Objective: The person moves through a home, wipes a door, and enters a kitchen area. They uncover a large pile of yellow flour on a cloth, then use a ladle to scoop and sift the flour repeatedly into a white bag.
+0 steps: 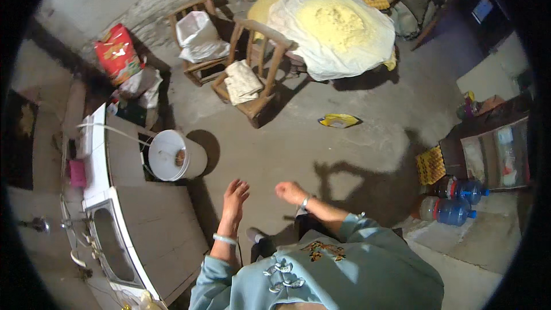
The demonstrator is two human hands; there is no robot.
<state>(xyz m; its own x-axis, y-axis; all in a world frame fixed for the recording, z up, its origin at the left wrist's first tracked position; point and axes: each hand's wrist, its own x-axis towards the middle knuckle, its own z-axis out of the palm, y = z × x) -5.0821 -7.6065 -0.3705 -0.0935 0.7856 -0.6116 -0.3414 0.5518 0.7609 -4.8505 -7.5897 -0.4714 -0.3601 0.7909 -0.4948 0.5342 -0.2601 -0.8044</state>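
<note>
Both my hands hang in the air over the concrete floor, apart from each other. My left hand (236, 193) has its fingers a little apart and nothing in it; a pale bangle circles that wrist. To its left stands a white plastic bucket (199, 160) with something brown at the bottom. My right hand (291, 192) has its fingers curled, and whether it holds anything is hidden; a silvery bangle is on that wrist. Further ahead, yellow flour-like powder (335, 23) lies spread on a white plastic sheet (348, 62) over a round surface.
Two wooden chairs (254, 107) stand ahead, one bearing a folded cloth (243, 82), the other a white bag (196, 30). A yellow packet (339, 120) lies on the floor. A sink (114, 243) in a tiled counter (161, 228) is at left; large water bottles (454, 212) lie at right.
</note>
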